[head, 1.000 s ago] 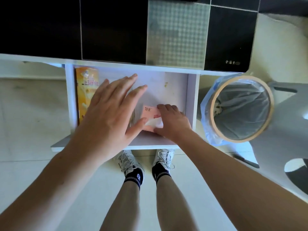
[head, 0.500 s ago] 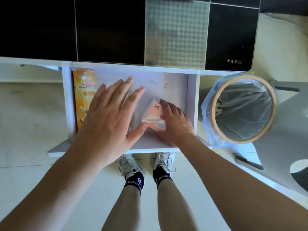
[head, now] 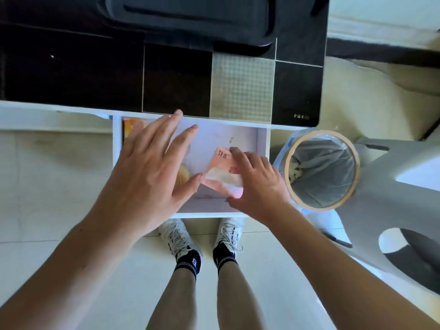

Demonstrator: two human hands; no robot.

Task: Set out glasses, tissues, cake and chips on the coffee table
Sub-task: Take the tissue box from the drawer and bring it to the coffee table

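The drawer (head: 262, 144) is white with a pale lilac floor. The tissue pack (head: 220, 160) is pink with dark lettering and a white strip. The chip bag (head: 131, 126) is orange and yellow. The surface (head: 71, 75) is glossy black, with one silver-grey panel (head: 241, 86) of fine checks. The bin (head: 322, 170) has a tan rim and a pale blue-grey liner. Shoes (head: 177, 236) white, socks (head: 188, 264) black. Floor (head: 47, 177) cream tile.

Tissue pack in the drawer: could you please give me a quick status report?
Right hand gripping the pink tissue pack, tilted in the open drawer. Left hand open, hovering. Orange package still stowed. Nothing blocking.
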